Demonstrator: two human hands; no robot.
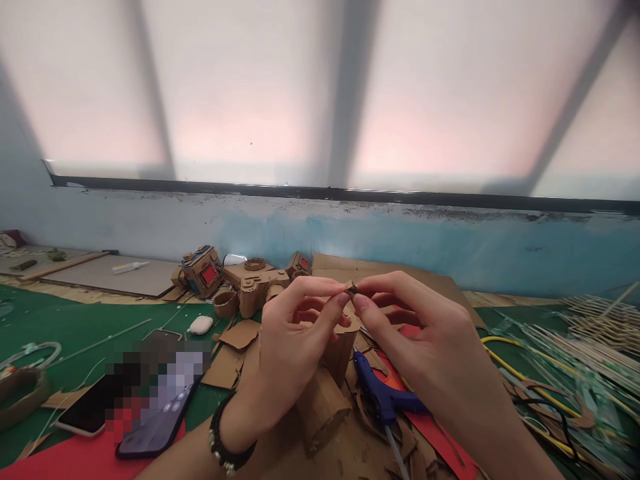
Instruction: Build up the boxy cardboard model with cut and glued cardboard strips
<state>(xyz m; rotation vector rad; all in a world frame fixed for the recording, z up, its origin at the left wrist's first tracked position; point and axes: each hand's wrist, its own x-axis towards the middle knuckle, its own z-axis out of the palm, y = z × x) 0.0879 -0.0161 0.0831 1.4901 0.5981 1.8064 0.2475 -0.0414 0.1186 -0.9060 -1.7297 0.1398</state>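
Observation:
My left hand (300, 340) and my right hand (415, 333) meet in the middle, both pinching a small brown piece of cardboard (351, 288) between thumbs and forefingers. A dark beaded bracelet (223, 437) circles my left wrist. Below the hands sits a cardboard form (323, 407) with a rounded block, partly hidden by my left hand. Close under my right hand lies a blue glue gun (377, 390) with a glue stick coming out of its back. Cardboard scraps and red sheet (443, 443) lie around it.
Cardboard camera models (257, 290) stand at the back, near a white earbud case (201, 325). Two phones (160, 413) lie at left. Thin sticks (600, 353) and a yellow cable (530, 363) spread at right. A cardboard sheet (400, 267) leans by the wall.

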